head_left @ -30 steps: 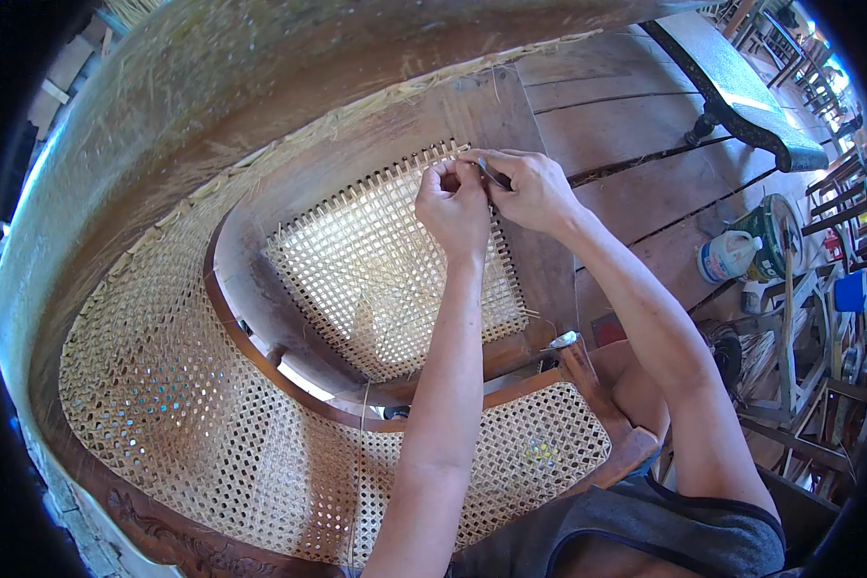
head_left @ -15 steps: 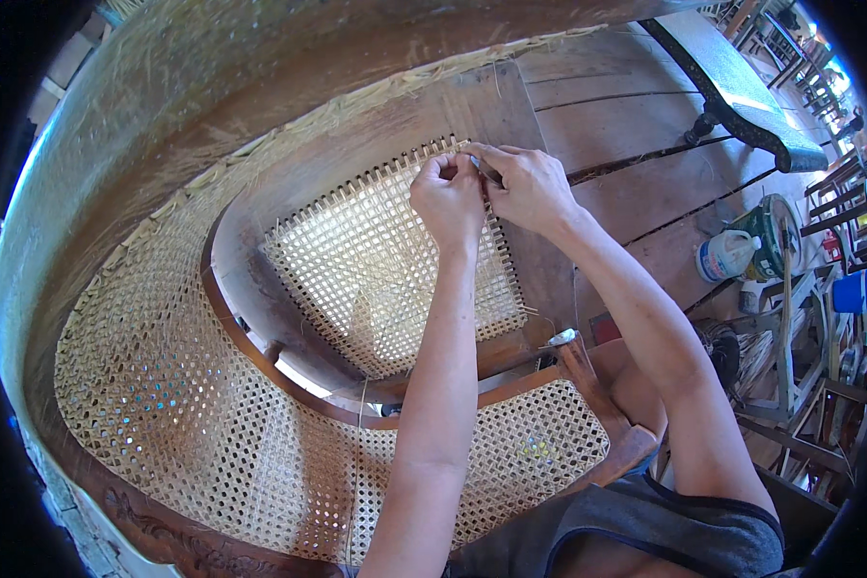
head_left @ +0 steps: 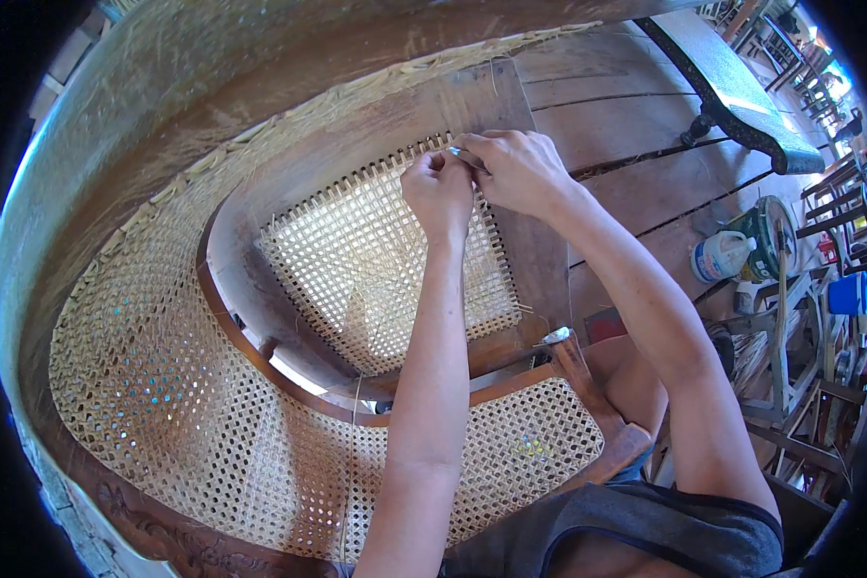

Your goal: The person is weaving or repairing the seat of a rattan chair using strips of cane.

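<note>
Left hand (head_left: 436, 197) is curled in, thumb and forefinger brought together in a pinch. Can't tell if there's a strand between them, the fingertips are too small and tucked away. Right hand (head_left: 525, 171) is right up against it, fingers closed around a thin metal tool (head_left: 460, 155) with a bright glint at the tip. Most of the tool is hidden by the fingers.

Both hands are over the upper right corner of the woven cane panel (head_left: 380, 255), which sits in the middle of a wooden seat frame (head_left: 535, 217). There's a row of dark holes along the panel's edges, and a few loose ends stick out at its lower right corner.

Curving around the left and near side of the seat is a big caned backrest (head_left: 231, 405) with open holes all over, and its wooden armrest (head_left: 575, 364) ends just beside the person's leg. Further out there's a plank floor (head_left: 636, 125), a low bench (head_left: 742, 87) up top right, then a white jug (head_left: 722, 257) next to a green bucket (head_left: 769, 231), and a blue container (head_left: 848, 293) near the right edge.
</note>
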The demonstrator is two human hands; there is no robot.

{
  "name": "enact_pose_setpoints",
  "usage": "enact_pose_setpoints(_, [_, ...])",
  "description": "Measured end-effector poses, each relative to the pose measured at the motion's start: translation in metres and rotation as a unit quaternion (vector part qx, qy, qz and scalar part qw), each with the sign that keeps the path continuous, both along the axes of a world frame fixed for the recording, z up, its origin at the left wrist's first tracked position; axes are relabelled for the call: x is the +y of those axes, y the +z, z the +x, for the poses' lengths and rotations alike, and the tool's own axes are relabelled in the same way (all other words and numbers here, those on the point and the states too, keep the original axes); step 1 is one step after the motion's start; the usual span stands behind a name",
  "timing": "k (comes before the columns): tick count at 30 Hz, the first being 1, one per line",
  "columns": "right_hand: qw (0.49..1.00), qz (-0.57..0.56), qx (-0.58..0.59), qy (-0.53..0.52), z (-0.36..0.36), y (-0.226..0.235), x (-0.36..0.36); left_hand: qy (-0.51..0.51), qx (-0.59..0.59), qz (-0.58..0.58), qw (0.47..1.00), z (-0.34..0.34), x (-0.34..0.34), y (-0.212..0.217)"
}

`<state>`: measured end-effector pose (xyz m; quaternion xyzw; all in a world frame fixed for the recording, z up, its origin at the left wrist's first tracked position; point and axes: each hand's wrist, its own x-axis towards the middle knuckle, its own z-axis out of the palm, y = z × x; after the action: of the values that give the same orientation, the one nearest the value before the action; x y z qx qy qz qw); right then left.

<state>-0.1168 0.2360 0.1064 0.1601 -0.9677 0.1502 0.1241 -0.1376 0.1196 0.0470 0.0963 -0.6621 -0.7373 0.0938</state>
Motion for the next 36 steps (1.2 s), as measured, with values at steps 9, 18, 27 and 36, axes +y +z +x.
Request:
enact_pose_setpoints(9, [0.995,-0.065,-0.031,-0.064,0.016,0.005,0.013,-0.009,0.032,-0.151,0.988,-0.01,0.0,-0.006])
enact_pose_setpoints(18, [0.986,-0.147,0.053,-0.061,-0.006,-0.008,0.011,0.01,0.084,-0.243,0.966,0.01,0.001,0.027])
enact_pose_setpoints(27, [0.988,-0.125,0.089,0.001,-0.021,-0.019,0.006,0.05,0.122,-0.217,0.967,0.009,0.004,0.01])
enact_pose_setpoints(36, [0.988,-0.126,0.084,-0.013,-0.025,-0.014,0.002,0.059,0.142,-0.169,0.974,0.006,0.003,0.008])
